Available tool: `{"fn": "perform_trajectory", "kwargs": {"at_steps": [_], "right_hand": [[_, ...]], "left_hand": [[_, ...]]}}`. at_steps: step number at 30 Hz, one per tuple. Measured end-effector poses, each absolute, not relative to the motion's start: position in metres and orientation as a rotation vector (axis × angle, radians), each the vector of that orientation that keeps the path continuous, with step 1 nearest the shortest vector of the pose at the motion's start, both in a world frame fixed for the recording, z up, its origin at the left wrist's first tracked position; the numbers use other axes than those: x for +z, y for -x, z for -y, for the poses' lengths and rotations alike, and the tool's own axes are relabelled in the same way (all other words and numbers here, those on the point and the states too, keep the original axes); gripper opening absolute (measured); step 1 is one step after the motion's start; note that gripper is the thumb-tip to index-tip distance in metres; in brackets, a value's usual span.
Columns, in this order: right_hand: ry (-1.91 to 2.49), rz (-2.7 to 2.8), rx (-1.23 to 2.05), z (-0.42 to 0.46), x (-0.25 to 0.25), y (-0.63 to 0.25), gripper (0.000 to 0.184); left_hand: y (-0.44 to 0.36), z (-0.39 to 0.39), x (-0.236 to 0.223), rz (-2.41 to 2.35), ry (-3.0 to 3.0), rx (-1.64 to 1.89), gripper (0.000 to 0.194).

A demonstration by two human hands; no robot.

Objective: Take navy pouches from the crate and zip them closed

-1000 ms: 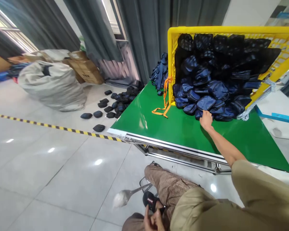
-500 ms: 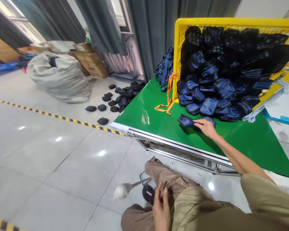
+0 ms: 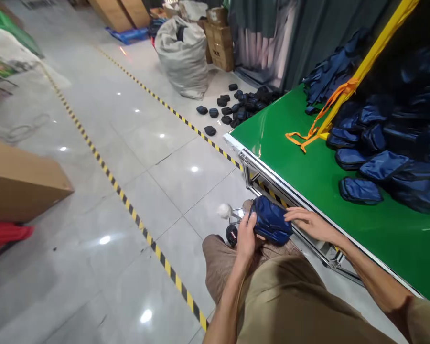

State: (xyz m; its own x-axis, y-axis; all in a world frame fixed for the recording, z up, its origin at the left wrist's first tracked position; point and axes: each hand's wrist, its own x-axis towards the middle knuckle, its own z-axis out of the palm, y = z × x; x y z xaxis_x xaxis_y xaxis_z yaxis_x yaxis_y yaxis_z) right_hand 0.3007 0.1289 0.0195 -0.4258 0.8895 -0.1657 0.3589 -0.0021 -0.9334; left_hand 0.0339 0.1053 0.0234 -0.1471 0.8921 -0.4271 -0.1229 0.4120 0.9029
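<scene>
Over my lap I hold a small navy blue pouch (image 3: 270, 222) between both hands. My left hand (image 3: 246, 235) grips its left end with curled fingers. My right hand (image 3: 308, 223) holds its right end, fingers partly stretched along it. More navy pouches (image 3: 376, 165) lie heaped on the green table (image 3: 308, 167) to my right, spilling from a tipped yellow crate (image 3: 374, 50). One pouch (image 3: 360, 189) lies apart at the front of the heap.
An orange strap (image 3: 310, 134) hangs off the crate onto the table. Several dark pouches (image 3: 232, 107) lie on the floor by a grey sack (image 3: 182, 57). Cardboard boxes (image 3: 220, 40) stand behind it, another box (image 3: 17, 181) at left. Yellow-black tape (image 3: 129, 208) lines the floor.
My right hand pulled a pouch off the table down to my lap, and my left hand rose to grip it. The view swung left and downward.
</scene>
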Motion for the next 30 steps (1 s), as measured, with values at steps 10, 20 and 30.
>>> {"fn": "perform_trajectory", "kwargs": {"at_steps": [10, 20, 30], "right_hand": [[1.589, 1.643, 1.078, -0.125, 0.029, -0.186, 0.036], [1.489, 1.952, 0.855, -0.106, 0.020, -0.178, 0.038], [1.731, 1.459, 0.878, -0.167, -0.003, -0.232, 0.056]], "left_hand": [[-0.052, -0.072, 0.022, -1.693, -1.349, 0.866, 0.040], [-0.036, -0.078, 0.016, -1.654, -1.100, 0.904, 0.053], [-0.030, -0.048, 0.007, -1.731, -1.432, 0.961, 0.047]]}}
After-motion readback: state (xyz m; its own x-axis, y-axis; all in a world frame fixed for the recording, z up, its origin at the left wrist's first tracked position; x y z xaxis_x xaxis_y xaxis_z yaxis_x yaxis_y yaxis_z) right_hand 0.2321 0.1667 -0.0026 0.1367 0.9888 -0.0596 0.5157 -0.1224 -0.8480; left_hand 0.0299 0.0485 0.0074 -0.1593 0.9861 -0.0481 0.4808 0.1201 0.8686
